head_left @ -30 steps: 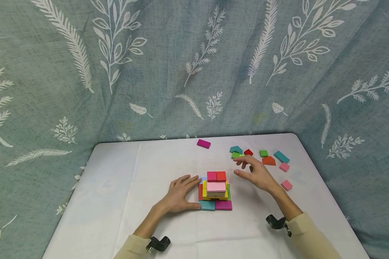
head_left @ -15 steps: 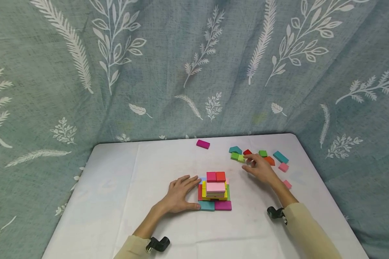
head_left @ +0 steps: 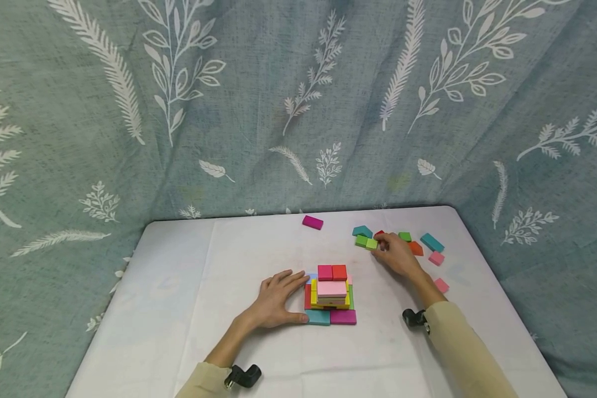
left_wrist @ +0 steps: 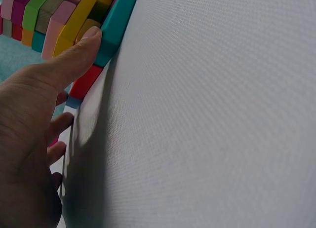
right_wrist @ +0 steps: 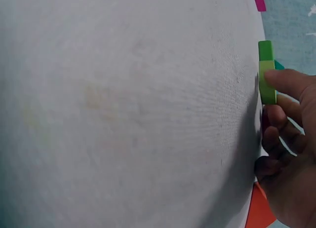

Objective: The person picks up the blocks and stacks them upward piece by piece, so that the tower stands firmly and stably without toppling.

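Note:
A layered stack of colourful blocks (head_left: 331, 288) stands mid-table, with a pink and a red block at its top. Beside its left side my left hand (head_left: 278, 301) lies with fingers spread. Its thumb touches the teal block (left_wrist: 117, 30) at the base's near corner, and its fingertips are right at the light blue block behind. Farther right, my right hand (head_left: 397, 254) pinches a light green block (right_wrist: 267, 82), thumb on its near face and index finger behind. A darker green block (right_wrist: 265, 50) lies against that block's far end.
Around the right hand lie a teal block (head_left: 362, 231), a red one (head_left: 380, 233), an orange one (head_left: 415, 249), a long teal one (head_left: 431, 241) and pink blocks (head_left: 436, 258). A magenta block (head_left: 312, 222) is near the table's back edge, before a patterned curtain (head_left: 249, 110).
My right hand has moved forward to the green blocks, and its thumb and index finger have closed on the light green one. The left hand has kept its place at the stack.

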Tool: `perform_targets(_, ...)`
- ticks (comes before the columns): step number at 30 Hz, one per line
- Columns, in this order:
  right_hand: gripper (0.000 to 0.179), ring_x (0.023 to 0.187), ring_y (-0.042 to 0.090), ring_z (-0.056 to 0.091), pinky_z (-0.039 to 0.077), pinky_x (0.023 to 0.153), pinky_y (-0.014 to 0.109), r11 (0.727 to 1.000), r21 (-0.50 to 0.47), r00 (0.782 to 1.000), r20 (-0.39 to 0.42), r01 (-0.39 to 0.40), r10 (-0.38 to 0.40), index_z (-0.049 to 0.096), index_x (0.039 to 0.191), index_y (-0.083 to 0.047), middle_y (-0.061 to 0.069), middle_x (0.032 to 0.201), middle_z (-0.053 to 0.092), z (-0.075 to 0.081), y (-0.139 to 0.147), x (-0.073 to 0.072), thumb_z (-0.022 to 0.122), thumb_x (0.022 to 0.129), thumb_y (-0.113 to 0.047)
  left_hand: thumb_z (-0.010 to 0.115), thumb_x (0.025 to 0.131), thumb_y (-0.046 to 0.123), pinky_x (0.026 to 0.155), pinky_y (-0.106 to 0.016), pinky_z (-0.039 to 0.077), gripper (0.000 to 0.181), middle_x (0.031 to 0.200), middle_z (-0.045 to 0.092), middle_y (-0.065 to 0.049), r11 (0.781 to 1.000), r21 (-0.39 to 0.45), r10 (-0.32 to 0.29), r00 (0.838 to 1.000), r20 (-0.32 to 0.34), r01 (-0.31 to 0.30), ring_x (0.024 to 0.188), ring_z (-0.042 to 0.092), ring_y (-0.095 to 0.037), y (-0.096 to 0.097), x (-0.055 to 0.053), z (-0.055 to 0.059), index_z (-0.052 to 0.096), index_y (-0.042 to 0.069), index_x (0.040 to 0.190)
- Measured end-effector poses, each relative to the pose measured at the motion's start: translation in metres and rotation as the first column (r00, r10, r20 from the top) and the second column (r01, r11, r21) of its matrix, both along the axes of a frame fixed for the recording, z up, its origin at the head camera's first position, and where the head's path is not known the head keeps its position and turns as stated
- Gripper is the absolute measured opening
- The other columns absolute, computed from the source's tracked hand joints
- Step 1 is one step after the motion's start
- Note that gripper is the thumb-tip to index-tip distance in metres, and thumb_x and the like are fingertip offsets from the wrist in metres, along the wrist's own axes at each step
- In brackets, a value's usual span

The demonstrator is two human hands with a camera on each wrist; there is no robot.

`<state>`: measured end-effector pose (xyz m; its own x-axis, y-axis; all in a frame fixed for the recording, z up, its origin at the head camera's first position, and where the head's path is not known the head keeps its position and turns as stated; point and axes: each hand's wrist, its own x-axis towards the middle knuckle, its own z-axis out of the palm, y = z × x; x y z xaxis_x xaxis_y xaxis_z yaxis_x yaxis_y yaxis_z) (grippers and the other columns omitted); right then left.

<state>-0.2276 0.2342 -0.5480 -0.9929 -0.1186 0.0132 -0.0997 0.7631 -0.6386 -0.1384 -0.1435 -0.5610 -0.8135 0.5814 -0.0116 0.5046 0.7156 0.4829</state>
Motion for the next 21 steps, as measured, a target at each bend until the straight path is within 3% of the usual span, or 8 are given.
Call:
perform_targets(6, 0.041, 0.084, 0.023, 0.051, 0.043, 0.073, 0.035, 1.000, 0.008, 1.000, 0.003, 0.010, -0.010, 0.066, 0.122, -0.002, 0.008, 0.093, 0.056, 0.001, 0.001, 0.002, 0.075, 0.091, -0.027, 0.071, 0.077, 0.071, 0.109, -0.060, 0.022, 0.098, 0.162, 0.033, 0.004, 1.000, 0.004, -0.002, 1.000, -0.003, 0.002, 0.150, 0.022, -0.030, 0.001, 0.001, -0.001, 0.034, 0.030, 0.158)
perform_targets(10, 0.042, 0.087, 0.023, 0.051, 0.046, 0.071, 0.033, 1.000, -0.015, 1.000, 0.005, 0.009, -0.009, 0.067, 0.122, -0.004, 0.009, 0.102, 0.057, 0.008, 0.000, 0.008, 0.076, 0.091, -0.030, 0.070, 0.077, 0.072, 0.110, -0.058, 0.021, 0.099, 0.163, 0.031, 0.006, 1.000, -0.019, 0.007, 1.000, 0.002, -0.006, 0.151, 0.020, -0.027, 0.001, 0.001, -0.002, 0.032, 0.031, 0.158)
perform_targets(17, 0.036, 0.085, 0.022, 0.054, 0.045, 0.066, 0.033, 0.994, -0.072, 0.993, -0.084, -0.086, 0.080, 0.070, 0.118, -0.009, 0.014, 0.106, 0.065, 0.044, -0.011, 0.033, 0.080, 0.087, -0.025, 0.071, 0.076, 0.072, 0.111, -0.058, 0.020, 0.099, 0.163, 0.031, 0.007, 1.000, -0.014, 0.010, 1.000, 0.007, -0.010, 0.151, 0.020, -0.027, 0.001, 0.001, -0.001, 0.033, 0.031, 0.158)
perform_targets(21, 0.033, 0.089, 0.023, 0.056, 0.045, 0.072, 0.036, 0.985, -0.105, 0.983, -0.136, -0.138, 0.124, 0.070, 0.115, -0.017, 0.005, 0.101, 0.065, 0.071, -0.021, 0.053, 0.081, 0.086, -0.027, 0.071, 0.076, 0.072, 0.110, -0.059, 0.021, 0.099, 0.163, 0.033, 0.006, 1.000, -0.006, 0.007, 1.000, -0.006, -0.008, 0.150, 0.022, -0.028, 0.000, 0.000, -0.001, 0.035, 0.030, 0.158)
